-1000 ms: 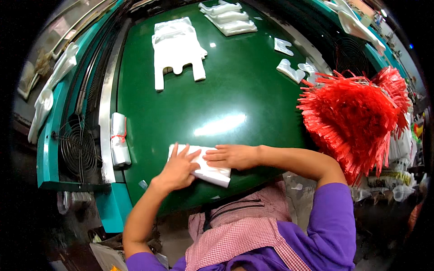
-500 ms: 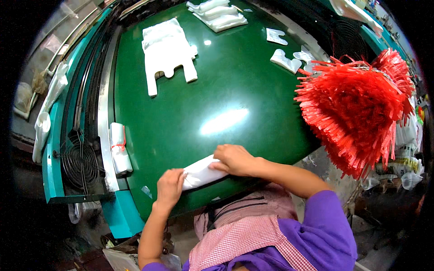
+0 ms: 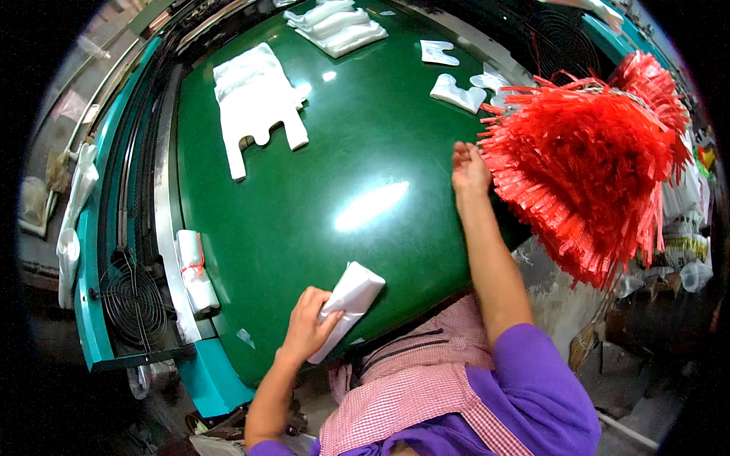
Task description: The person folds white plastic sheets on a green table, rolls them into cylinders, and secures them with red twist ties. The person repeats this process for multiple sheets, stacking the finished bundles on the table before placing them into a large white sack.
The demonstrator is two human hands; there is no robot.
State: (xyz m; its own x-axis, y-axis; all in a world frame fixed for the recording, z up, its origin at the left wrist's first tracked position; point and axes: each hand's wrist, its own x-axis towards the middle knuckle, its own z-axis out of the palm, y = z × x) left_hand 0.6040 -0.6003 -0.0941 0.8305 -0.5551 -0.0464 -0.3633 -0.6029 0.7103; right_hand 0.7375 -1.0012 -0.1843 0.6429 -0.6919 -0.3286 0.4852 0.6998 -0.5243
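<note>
White folded plastic bag bundle (image 3: 346, 304), lower middle, is looking soft and slippery; left hand (image 3: 308, 328) is clamping its end, right hand (image 3: 470, 169) is reaching open toward red plastic strings (image 3: 585, 159).

Your left hand (image 3: 308, 328) grips a folded white plastic bag bundle (image 3: 348, 300) at the lower middle of the frame, tilted on the green table's (image 3: 365, 152) near edge. At the left edge you see a rolled white bag pack tied with a red band (image 3: 195, 270) on the metal rail. A flat stack of white vest-style carrier bags (image 3: 255, 95) lies upper left; another white stack (image 3: 338, 23) sits at top centre, with small white folded pieces (image 3: 456, 93) upper right.
</note>
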